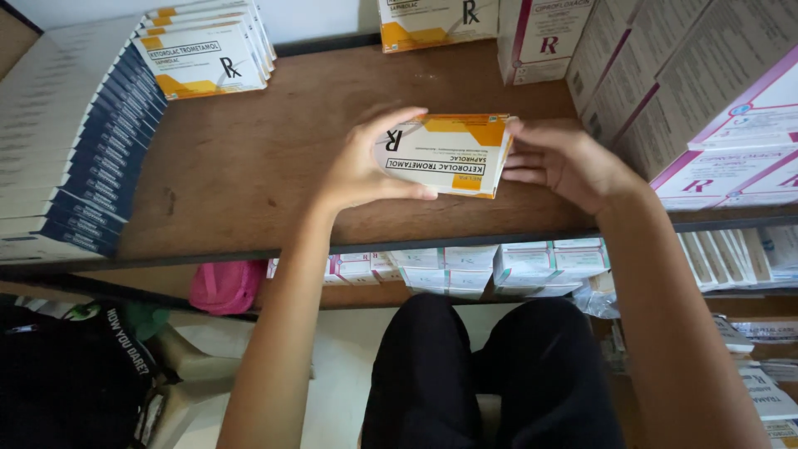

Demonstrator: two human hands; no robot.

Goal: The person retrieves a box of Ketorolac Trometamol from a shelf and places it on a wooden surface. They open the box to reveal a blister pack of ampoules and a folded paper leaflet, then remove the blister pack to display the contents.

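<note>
From the head camera, your left hand point(359, 166) is curled around the near-left end of a flat white-and-orange cardboard medicine box point(445, 154), thumb along its lower edge and fingers over the top. Your right hand point(565, 162) is half open, fingertips pressed against the box's right end without wrapping it. The box sits just above the brown wooden shelf board point(249, 166), tilted slightly, roughly mid-shelf.

Keep the hold even on both ends and the box level, so that the thin card does not buckle (the right fingers only brace it, so the left hand carries most of the grip).

Around it: a matching stack of white-and-orange boxes point(204, 50) stands at the back left, well apart. A long row of dark blue-and-white cartons point(75, 150) lines the left edge. White-and-pink boxes point(715, 108) crowd in close beside your right wrist, the tightest spot. Below the shelf lie small white packets point(465, 266) and a pink cloth bundle point(224, 287).
</note>
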